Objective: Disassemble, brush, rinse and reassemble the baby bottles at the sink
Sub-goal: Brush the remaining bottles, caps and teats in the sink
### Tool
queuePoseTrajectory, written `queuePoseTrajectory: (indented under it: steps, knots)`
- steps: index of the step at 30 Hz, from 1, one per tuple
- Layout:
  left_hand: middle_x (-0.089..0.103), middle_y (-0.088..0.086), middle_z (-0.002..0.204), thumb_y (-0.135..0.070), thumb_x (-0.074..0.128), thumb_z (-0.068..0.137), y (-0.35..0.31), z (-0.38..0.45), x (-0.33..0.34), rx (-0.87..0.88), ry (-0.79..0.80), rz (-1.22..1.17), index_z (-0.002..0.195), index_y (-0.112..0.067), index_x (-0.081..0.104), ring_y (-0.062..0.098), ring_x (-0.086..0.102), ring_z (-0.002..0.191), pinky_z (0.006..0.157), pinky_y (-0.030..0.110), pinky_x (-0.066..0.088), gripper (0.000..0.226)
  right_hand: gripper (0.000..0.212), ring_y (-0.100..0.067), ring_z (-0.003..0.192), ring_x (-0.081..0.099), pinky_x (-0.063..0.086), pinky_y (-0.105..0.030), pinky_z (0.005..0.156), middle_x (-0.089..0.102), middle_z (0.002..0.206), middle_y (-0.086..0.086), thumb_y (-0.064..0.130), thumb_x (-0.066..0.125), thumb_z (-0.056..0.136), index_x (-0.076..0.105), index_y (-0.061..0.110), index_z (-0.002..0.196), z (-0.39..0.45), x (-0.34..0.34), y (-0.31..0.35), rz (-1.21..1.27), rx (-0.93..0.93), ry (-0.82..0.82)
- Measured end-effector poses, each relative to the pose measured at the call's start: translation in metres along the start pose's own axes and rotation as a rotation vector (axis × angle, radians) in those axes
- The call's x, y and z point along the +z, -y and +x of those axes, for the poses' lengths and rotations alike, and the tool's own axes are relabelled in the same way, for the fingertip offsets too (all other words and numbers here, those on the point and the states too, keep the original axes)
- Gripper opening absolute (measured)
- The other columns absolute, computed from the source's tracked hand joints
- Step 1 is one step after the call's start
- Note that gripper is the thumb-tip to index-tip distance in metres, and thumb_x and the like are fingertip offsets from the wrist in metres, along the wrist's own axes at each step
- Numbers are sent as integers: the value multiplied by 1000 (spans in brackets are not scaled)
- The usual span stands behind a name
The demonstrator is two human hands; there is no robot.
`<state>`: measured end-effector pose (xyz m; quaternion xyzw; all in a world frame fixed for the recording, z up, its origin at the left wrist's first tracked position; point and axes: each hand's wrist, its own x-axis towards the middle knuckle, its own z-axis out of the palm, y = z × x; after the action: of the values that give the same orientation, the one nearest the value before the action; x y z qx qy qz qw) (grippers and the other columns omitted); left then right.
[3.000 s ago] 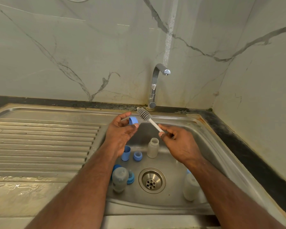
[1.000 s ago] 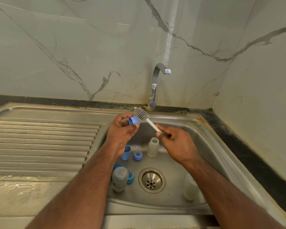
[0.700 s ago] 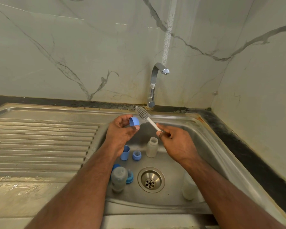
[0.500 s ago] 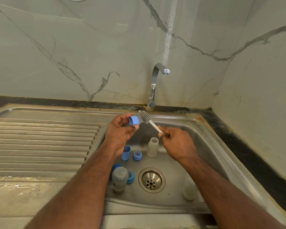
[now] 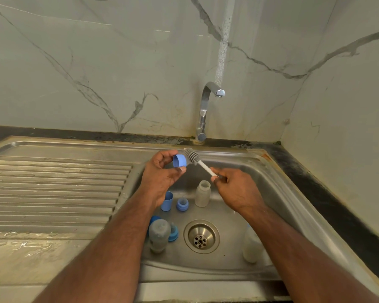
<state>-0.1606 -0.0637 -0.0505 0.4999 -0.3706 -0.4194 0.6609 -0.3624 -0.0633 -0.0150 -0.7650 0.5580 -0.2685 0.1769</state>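
Wall: pale marble-look panels with grey veins rise behind your sink and along its right side.
Sink [image 5: 278,193]: a steel unit with the basin in front of you and everything you are washing inside it or held just above it.
Draining board [image 5: 53,189]: the ribbed steel part to the left of the basin.
Tap [image 5: 202,112]: a chrome spout at the back edge of the basin, its mouth turned to the right.
Left hand [image 5: 160,178]: you hold it over the back left corner of the basin, thumb and fingers curled round the blue cap.
Right hand [image 5: 234,191]: you hold it over the basin to the right of the other, fingers pinching the lower end of the brush's white handle.
Bottles: one frosted bottle [image 5: 202,193], open-necked, stands upright near the back of the basin; another [image 5: 159,236] lies left of the drain; a third [image 5: 252,248] stands at the right, partly hidden by your forearm.
Drain [image 5: 201,236]: a round steel strainer in the middle of the basin floor.
Brush [image 5: 197,160]: it slants up and to the left, its grey bristled head just beside the blue cap, at the cap's right edge.
Blue cap [image 5: 179,160]: held on its side in your left hand.
Blue cup [image 5: 167,201]: a tall blue piece standing just below your left wrist.
Blue ring [image 5: 182,204]: a screw collar between that cup and the upright bottle.
Other blue parts [image 5: 173,234]: small pieces lying beside the bottle near the drain.
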Motion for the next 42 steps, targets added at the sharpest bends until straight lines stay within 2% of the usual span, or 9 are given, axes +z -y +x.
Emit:
queuePoseTrajectory:
  steps: [8,11,14,17,22,32,36,39,42]
  knots:
    - [68,6,124,13,74,82,-4,1,2,-44,-4,-36,109,-25,68,28,67,116,98,49,56,47,39,-1,66,50,38,-17,63,52,73,18,38,55,101,56,36,140,-3,-4,1,65,-12,-57]
    - [74,10,107,10,70,87,-9,-3,4,-88,9,-152,108,-16,65,27,72,106,94,39,59,33,39,2,71,51,40,-16,69,64,93,16,37,56,100,56,35,139,-9,-1,9,77,-66,-30]
    - [75,10,110,11,71,85,-9,-3,3,-84,10,-134,113,-13,64,26,72,107,98,44,57,37,38,3,75,54,43,-14,71,69,114,14,37,56,101,56,36,139,-10,3,14,17,-119,-3]
    - [72,9,119,10,75,82,-8,-3,3,-77,0,-89,118,-15,65,22,71,109,98,43,57,44,39,0,68,53,37,-13,58,68,106,10,37,52,102,54,35,141,-3,0,8,-34,-21,-7]
    - [75,7,114,9,78,79,-8,-3,2,-62,-1,-63,116,-15,68,24,71,109,101,49,55,44,38,0,68,51,39,-16,67,64,96,15,36,56,101,57,35,139,-7,0,11,70,-66,-8]
    - [71,12,121,14,71,83,-12,-4,2,-79,-33,-186,118,-11,67,25,71,110,93,37,58,44,39,-2,71,55,41,-15,62,67,102,11,36,53,102,55,33,141,-1,-1,4,20,7,20]
    - [71,11,120,14,70,84,-15,-5,1,-81,-43,-213,116,-13,66,25,70,111,93,37,58,43,38,-2,69,53,39,-15,61,63,88,16,36,53,102,55,34,140,-2,-4,3,43,22,-9]
    - [72,12,120,14,70,84,-15,-5,1,-84,-43,-230,118,-12,66,24,71,110,91,36,58,43,39,-2,70,54,38,-13,61,66,97,14,35,54,102,55,32,140,-3,0,4,42,-10,21]
    - [71,10,122,13,71,84,-13,-5,1,-77,-32,-165,121,-13,66,23,71,110,94,38,58,46,39,-3,67,52,35,-14,57,57,81,16,36,52,103,54,32,142,0,-1,1,33,32,-11]
